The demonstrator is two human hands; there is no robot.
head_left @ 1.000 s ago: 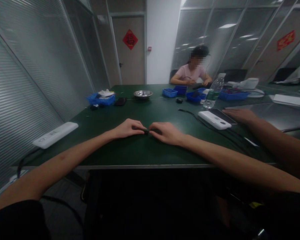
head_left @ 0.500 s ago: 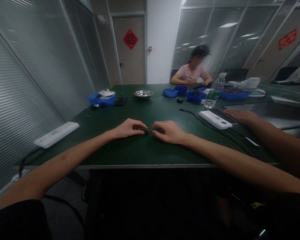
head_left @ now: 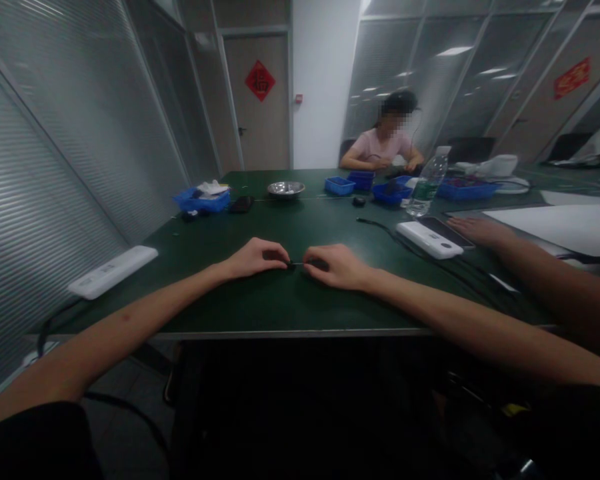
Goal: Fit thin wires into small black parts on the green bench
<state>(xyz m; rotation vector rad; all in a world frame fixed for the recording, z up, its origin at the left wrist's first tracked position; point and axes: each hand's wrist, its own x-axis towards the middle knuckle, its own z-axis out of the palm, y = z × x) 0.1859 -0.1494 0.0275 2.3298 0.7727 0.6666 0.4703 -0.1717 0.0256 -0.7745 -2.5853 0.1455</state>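
Both hands are close together over the green table [head_left: 260,310], near its front edge. My left hand [head_left: 258,257] pinches a small dark piece [head_left: 291,265] between thumb and fingertips. My right hand [head_left: 336,265] is closed, its thumb and index finger pinching the end of a thin, shiny rod-like part [head_left: 299,264] that reaches toward the dark piece. The rest of what the right fingers hold is hidden inside the hand. Both pieces are too small and blurred to name, and I cannot tell whether they are joined.
A metal bowl [head_left: 286,191], a blue basket [head_left: 203,198] and a black phone-like object [head_left: 241,204] stand farther back. White power strips [head_left: 113,272] flank my arms. On the right are a water bottle [head_left: 429,183] and a neighbour's hand [head_left: 473,230]. Another person [head_left: 383,148] sits opposite.
My hands have hardly moved and keep the same pinch; the gap between them looks slightly wider. On the right, a white sheet-like surface now shows beside the neighbour's arm.
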